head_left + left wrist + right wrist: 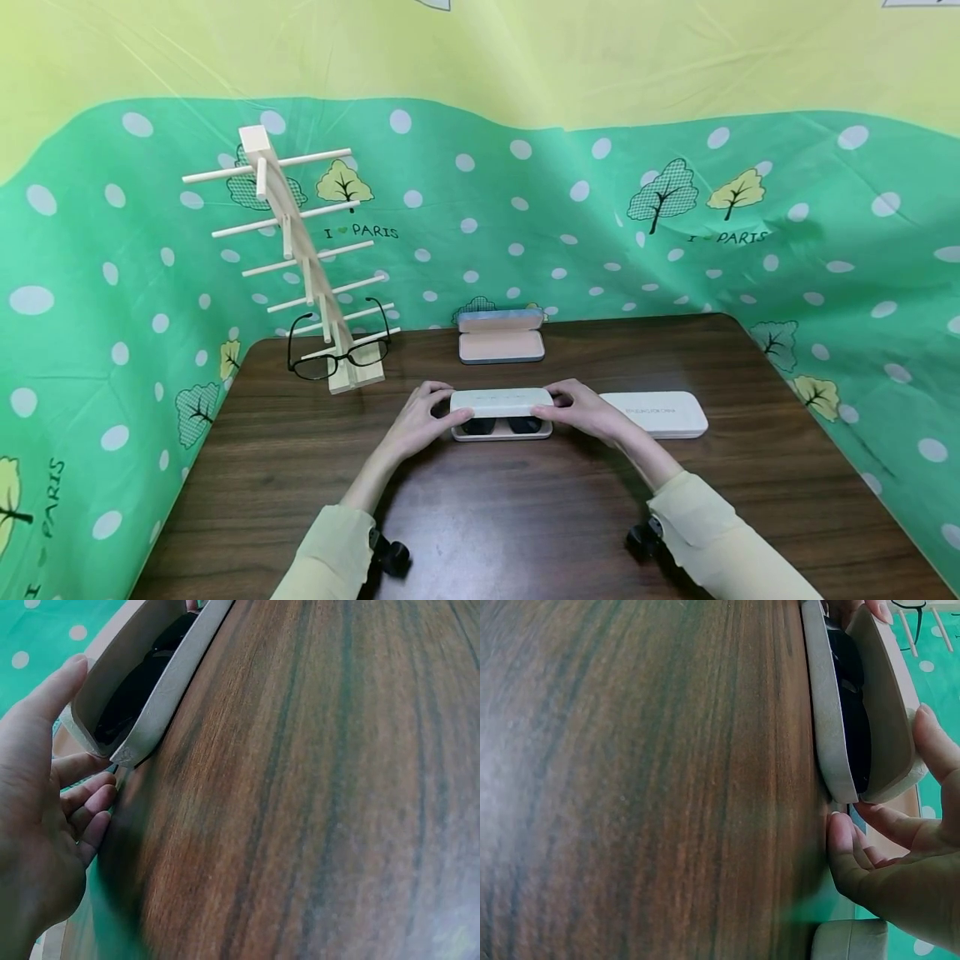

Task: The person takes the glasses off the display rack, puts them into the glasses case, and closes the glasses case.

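A white glasses case (501,403) lies on the table in front of me, its lid partly raised. Dark sunglasses (527,425) sit inside it, and they also show in the right wrist view as dark lenses (855,724). My left hand (422,422) holds the case's left end, thumb on the lid's edge and the other fingers low at the end and back. At the opposite end my right hand (587,410) grips in a similar way, its thumb on the lid (900,697). The lid hides part of the sunglasses in the head view.
Behind stands an open case (501,348) with a pale pink lining. A closed white case (663,415) lies just right of my right hand. Back left, a wooden rack with pegs (300,237) carries black-framed eyeglasses (342,358) low down. Patterned green cloth (517,208) surrounds the table.
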A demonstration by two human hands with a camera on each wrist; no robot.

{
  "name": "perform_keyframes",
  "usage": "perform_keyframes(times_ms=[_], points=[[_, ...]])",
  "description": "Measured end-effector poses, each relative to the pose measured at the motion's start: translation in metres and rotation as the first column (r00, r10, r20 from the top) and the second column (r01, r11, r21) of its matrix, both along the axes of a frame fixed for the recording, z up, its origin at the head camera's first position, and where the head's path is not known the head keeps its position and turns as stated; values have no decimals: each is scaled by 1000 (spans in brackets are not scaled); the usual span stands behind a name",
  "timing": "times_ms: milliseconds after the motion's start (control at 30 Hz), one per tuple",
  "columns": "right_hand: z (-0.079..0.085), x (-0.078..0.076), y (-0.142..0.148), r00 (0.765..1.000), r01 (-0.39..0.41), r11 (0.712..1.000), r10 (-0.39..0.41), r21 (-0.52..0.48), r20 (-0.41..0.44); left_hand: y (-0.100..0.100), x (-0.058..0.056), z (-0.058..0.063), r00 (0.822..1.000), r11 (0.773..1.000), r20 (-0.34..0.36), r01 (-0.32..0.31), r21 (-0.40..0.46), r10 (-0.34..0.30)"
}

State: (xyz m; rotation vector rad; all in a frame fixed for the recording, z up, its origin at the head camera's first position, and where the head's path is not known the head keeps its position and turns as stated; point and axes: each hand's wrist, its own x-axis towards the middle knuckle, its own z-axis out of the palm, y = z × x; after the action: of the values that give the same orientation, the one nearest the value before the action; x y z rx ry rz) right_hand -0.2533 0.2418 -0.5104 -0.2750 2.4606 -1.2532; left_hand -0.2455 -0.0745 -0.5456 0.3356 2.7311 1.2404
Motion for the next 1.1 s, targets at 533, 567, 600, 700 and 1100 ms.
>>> perform_keyframes(times_ms=[533,567,600,700,1100], points=[[-1,4,1,999,-47,998,46,-33,-23,-1,4,-3,1000,1000,-5,15,-6,-15],[-2,4,1,999,-41,999,40,-30,-23,-1,4,-3,1000,1000,-2,13,-6,-13],[-2,4,1,999,-38,999,37,-28,-22,-1,4,-3,1000,1000,-1,13,-6,-13],[-3,6,1,1000,-15,1000,14,-14,-15,-2,4,-4,999,1000,-24,22,-14,-22],[-5,14,-1,997,18,998,-13,54,-80,-4,7,-5,996,998,-67,53,-22,-54]])
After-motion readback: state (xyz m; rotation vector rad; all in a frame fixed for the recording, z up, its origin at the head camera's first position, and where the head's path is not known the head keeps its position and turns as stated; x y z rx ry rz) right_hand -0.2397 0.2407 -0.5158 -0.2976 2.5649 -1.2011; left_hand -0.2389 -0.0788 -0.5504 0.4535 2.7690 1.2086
